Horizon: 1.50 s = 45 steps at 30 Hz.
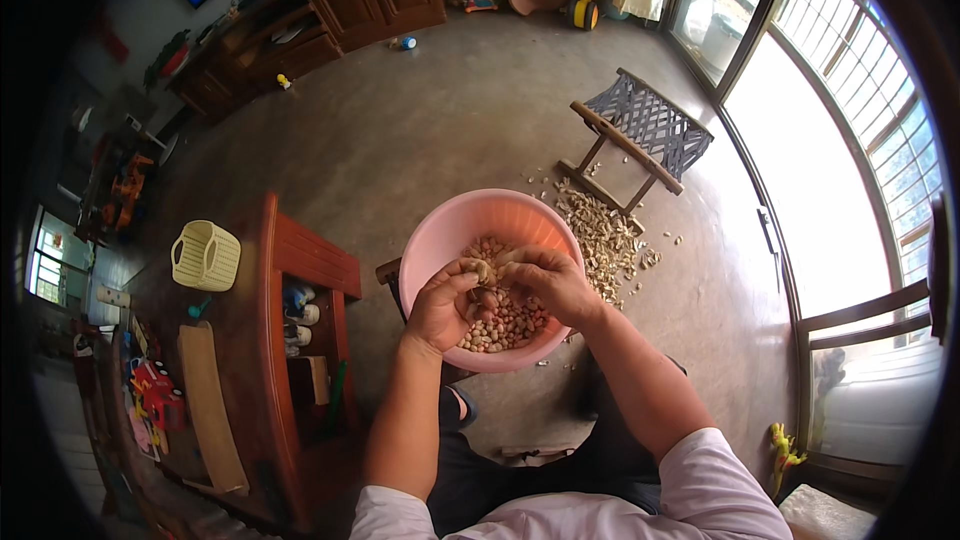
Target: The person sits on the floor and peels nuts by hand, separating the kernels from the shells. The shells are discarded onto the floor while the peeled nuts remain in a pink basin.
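Observation:
A pink plastic basin (435,240) stands before my knees with many peanuts (502,326) in it, some in the shell and some apparently shelled. Over the basin, my left hand (444,304) grips a peanut in its shell (480,270) between thumb and fingers. My right hand (551,281) is close beside it with its fingertips bent toward that peanut. Whether the right fingers pinch a piece of shell is hidden by the hand itself.
Peanut shells (607,240) lie heaped on the floor right of the basin, by a folding stool (645,127) with a woven seat. A red-brown wooden cabinet (315,255) stands at left, near a cream plastic basket (206,255). A sliding glass door (750,187) lines the right side.

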Available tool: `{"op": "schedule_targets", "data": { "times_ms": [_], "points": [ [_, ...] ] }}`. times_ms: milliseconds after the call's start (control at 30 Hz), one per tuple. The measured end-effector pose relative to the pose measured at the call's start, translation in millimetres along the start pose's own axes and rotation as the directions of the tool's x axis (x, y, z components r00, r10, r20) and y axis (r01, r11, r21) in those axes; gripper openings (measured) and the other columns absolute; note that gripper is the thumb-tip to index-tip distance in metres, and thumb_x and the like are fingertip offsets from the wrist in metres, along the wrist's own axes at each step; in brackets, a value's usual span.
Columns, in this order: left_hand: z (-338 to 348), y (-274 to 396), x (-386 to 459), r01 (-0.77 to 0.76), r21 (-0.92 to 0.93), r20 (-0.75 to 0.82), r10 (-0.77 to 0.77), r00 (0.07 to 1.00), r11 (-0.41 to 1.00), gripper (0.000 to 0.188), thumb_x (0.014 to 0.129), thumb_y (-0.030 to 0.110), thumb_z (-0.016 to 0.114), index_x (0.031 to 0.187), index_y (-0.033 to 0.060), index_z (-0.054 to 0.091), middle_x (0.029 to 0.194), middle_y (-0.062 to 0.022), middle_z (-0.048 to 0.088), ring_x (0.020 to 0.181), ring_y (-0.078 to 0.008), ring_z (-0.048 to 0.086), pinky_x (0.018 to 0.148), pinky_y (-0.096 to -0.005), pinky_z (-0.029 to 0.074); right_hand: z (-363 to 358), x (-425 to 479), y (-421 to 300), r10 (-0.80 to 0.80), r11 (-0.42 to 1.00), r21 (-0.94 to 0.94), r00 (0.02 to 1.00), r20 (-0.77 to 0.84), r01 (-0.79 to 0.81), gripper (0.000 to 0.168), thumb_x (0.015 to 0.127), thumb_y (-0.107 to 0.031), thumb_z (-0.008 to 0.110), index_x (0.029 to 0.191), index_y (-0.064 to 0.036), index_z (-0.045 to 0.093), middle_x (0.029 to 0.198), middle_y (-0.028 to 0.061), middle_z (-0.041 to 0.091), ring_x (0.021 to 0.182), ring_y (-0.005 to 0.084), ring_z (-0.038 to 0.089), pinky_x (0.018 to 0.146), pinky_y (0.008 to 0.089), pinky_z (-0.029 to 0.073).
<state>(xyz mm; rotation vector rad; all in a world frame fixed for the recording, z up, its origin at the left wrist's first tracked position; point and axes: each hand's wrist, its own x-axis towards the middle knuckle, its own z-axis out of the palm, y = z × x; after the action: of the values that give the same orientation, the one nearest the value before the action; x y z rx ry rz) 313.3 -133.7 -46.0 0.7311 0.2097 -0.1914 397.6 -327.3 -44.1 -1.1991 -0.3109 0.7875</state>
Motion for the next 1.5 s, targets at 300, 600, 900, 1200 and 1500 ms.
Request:
{"op": "schedule_targets", "data": {
  "times_ms": [300, 600, 900, 1200, 1500],
  "points": [
    [-3.7, -4.6, 6.2, 0.027, -0.037, -0.020, -0.028, 0.999, 0.999, 0.019, 0.092, 0.022, 0.060, 0.102, 0.0071, 0.062, 0.089, -0.0058, 0.067, 0.072, -0.0176, 0.066, 0.052, -0.0283, 0.051, 0.3, -2.7, -1.9, -0.017, 0.999, -0.041, 1.000, -0.020, 0.017, 0.017, 0.098, -0.019, 0.062, 0.102, -0.003, 0.065, 0.085, -0.0008, 0.063, 0.073, 0.0077, 0.059, 0.067, 0.0223, 0.050],
    [-2.4, -10.2, 6.4, 0.035, 0.045, -0.123, -0.029, 0.992, 0.998, 0.015, 0.093, 0.023, 0.063, 0.098, 0.0085, 0.063, 0.083, -0.0048, 0.068, 0.065, -0.0158, 0.062, 0.047, -0.0246, 0.046, -0.5, -1.6, -0.1, -0.036, 0.998, -0.053, 0.997, -0.074, 0.032, 0.016, 0.098, -0.021, 0.062, 0.098, -0.005, 0.063, 0.085, 0.0015, 0.066, 0.074, 0.0098, 0.064, 0.067, 0.0247, 0.053],
    [3.2, -6.2, 5.9, 0.042, 0.004, -0.182, -0.041, 0.982, 0.999, 0.011, 0.093, 0.013, 0.058, 0.101, 0.0066, 0.061, 0.078, -0.0072, 0.066, 0.060, -0.0171, 0.061, 0.045, -0.0253, 0.046, -5.8, 1.0, 2.1, -0.088, 0.991, 0.087, 0.991, -0.104, 0.098, 0.014, 0.097, -0.020, 0.063, 0.097, -0.006, 0.063, 0.085, 0.0014, 0.067, 0.075, 0.0095, 0.065, 0.067, 0.0242, 0.053],
    [5.7, -4.9, 2.8, -0.050, 0.257, -0.047, 0.064, 0.997, 0.965, 0.010, 0.093, 0.012, 0.062, 0.101, 0.0049, 0.062, 0.074, -0.0017, 0.062, 0.055, -0.0101, 0.057, 0.044, -0.0212, 0.044, -1.4, -2.5, -1.7, -0.107, 0.992, -0.059, 0.994, 0.020, 0.108, 0.022, 0.093, -0.015, 0.071, 0.108, 0.000, 0.068, 0.094, 0.0018, 0.068, 0.086, 0.0074, 0.063, 0.079, 0.0245, 0.054],
    [12.8, -13.0, 3.4, -0.272, 0.522, 0.029, 0.302, 0.953, 0.809, 0.018, 0.087, 0.000, 0.068, 0.104, 0.0021, 0.064, 0.081, 0.0019, 0.062, 0.059, -0.0021, 0.052, 0.052, -0.0161, 0.043, 4.3, -5.5, -2.7, -0.083, 0.992, -0.091, 0.996, 0.041, 0.087, 0.017, 0.089, -0.010, 0.074, 0.100, 0.000, 0.065, 0.088, 0.0026, 0.069, 0.080, 0.0085, 0.065, 0.073, 0.0237, 0.056]
  ]
}}
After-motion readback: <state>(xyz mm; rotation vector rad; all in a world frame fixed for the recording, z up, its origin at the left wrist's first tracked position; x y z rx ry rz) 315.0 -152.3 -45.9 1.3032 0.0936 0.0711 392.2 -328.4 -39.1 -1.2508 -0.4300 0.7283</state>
